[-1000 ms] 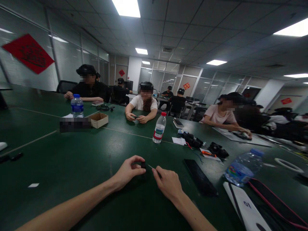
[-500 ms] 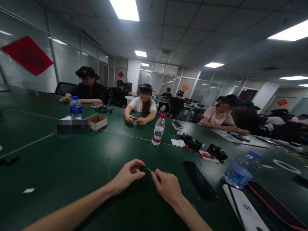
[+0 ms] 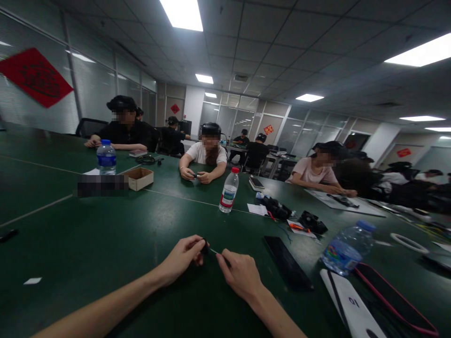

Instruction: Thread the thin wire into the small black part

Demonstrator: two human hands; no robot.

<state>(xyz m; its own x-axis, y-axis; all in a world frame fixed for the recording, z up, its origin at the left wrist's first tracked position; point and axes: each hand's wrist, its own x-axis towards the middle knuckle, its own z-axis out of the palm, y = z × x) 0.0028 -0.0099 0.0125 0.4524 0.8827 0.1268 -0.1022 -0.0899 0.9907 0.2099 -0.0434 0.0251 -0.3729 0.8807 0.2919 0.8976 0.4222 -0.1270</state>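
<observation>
My left hand (image 3: 185, 256) is closed, pinching a small black part (image 3: 205, 246) between thumb and fingers above the green table. A slim tool with a thin metal shaft (image 3: 213, 251) points left out of my right hand (image 3: 244, 273), which is closed around it. The shaft's tip reaches the black part's right side; whether it sits inside cannot be made out. My right fingers hide the tool's handle. To the right of that hand lies a dark, flat, phone-like slab (image 3: 288, 263).
Beyond my hands stands a red-capped bottle (image 3: 228, 191), with an open cardboard box (image 3: 140, 180) farther left. Black gear (image 3: 276, 207) and an orange-handled tool (image 3: 299, 228) lie right. A blue-capped bottle (image 3: 347, 249) and white case (image 3: 352, 300) are nearer. Several people sit around.
My left hand has turned the black part, and the gap between it and the tool's tip has closed. My right hand has moved slightly left. The view has shifted a little.
</observation>
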